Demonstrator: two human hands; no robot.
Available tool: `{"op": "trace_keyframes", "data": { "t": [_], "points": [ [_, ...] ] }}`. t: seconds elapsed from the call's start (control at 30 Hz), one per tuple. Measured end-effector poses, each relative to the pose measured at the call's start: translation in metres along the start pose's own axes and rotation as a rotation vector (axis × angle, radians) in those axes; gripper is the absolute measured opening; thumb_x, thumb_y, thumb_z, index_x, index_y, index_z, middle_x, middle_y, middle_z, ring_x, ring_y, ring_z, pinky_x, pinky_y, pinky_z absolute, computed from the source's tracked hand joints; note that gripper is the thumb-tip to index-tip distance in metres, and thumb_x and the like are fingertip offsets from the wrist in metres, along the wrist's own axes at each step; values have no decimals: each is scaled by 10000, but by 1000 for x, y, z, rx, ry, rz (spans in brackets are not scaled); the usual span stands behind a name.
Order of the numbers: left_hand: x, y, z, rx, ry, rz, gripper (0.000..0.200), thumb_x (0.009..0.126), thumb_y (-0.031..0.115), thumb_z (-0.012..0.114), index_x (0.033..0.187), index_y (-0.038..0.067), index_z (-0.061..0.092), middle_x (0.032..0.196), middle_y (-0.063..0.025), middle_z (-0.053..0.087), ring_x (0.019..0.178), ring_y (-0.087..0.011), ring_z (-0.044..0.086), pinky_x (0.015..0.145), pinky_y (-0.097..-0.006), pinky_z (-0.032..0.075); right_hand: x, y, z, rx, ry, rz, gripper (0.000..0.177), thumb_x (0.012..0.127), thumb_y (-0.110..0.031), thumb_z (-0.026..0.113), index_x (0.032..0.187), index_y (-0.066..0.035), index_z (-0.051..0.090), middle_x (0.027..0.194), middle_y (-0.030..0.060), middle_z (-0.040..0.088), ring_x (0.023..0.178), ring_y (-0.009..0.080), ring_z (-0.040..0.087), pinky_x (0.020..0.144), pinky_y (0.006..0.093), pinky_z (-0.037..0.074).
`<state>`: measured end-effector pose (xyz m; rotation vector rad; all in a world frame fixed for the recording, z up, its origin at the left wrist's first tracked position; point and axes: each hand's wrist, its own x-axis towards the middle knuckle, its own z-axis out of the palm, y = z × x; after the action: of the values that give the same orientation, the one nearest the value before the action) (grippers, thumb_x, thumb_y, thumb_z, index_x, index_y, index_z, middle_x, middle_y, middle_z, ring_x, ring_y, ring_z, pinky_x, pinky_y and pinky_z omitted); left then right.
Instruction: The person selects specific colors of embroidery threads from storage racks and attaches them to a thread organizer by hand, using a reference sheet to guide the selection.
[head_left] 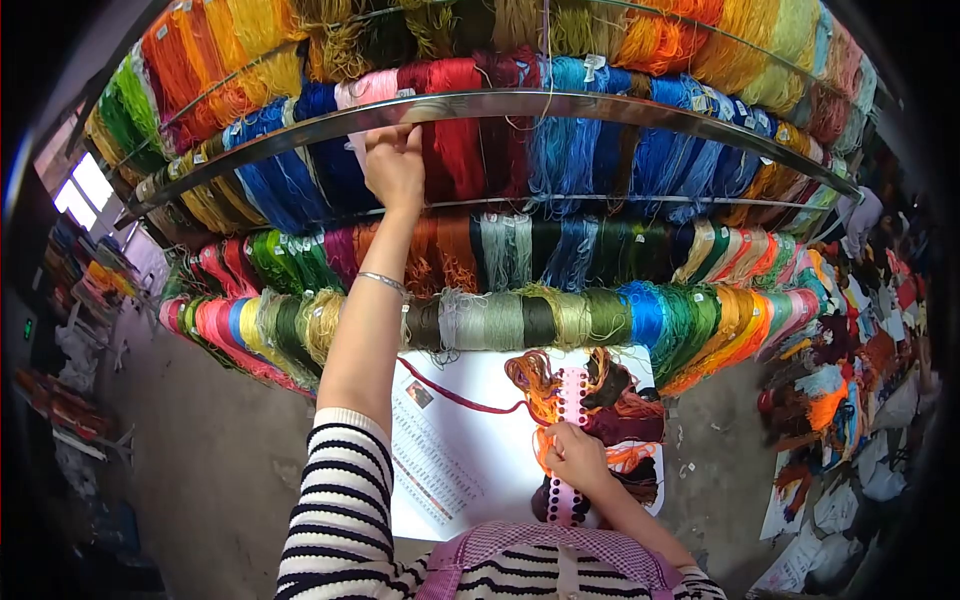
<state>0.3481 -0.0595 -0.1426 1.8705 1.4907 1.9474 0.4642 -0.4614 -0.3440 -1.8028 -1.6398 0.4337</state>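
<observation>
My left hand (396, 170) reaches up to the rack just under a curved metal bar. Its fingers are bent and closed beside a pale pink skein (368, 90) and a red skein (455, 145); what lies between the fingertips is hidden. Lower down, my right hand (578, 458) closes on a pink strip (572, 392) with holes along both edges. Bundles of orange, brown and dark thread hang from the strip, with a maroon bundle (628, 425) on its right. A dark red strand (455, 396) trails leftward from it over a white printed sheet (440, 460).
Rows of coloured thread skeins (590, 160) hang on rails across the front, the lowest row (490, 318) close above the sheet. The metal bar (600, 108) crosses ahead of the skeins. Loose thread and plastic bags (885, 470) lie at the right. Grey floor (210, 450) shows below.
</observation>
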Motion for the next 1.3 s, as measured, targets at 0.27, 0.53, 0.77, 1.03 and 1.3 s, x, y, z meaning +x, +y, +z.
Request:
{"op": "trace_keyframes", "data": {
  "t": [0.27,0.53,0.77,1.03,1.3],
  "points": [
    [-2,1,-6,107,201,329,243,803,356,680,837,117,670,786,-83,634,713,-319,630,639,-415,497,2,-2,-2,-57,-11,-67,185,692,-86,626,862,-93,552,757,78,580,587,265,597,518,386,482],
    [3,7,-7,161,-102,121,303,817,391,653,805,90,680,761,-134,649,725,-333,639,642,-413,497,0,-2,-4,-52,-57,-33,160,696,-90,620,841,-102,552,759,72,577,592,274,595,513,389,480],
    [0,-17,-22,-171,-236,296,148,835,198,646,828,50,654,892,-101,652,704,-265,656,649,-336,492,24,-12,-27,95,-167,-14,160,777,-149,644,905,-81,575,699,65,566,537,209,558,506,326,450],
    [11,-7,-16,-842,-574,-268,259,873,241,654,945,-3,607,800,-71,648,704,-115,614,592,-225,452,132,-57,-67,341,-170,-46,150,843,-99,637,969,-39,582,625,-32,502,550,26,455,502,212,375],
    [14,-4,-13,-350,-377,-37,224,778,200,731,833,-3,654,727,-51,643,634,-101,572,590,-267,448,203,-87,-72,599,-273,-159,180,847,-56,639,1004,-4,567,742,-60,510,654,-3,459,578,157,374]
  ]
}}
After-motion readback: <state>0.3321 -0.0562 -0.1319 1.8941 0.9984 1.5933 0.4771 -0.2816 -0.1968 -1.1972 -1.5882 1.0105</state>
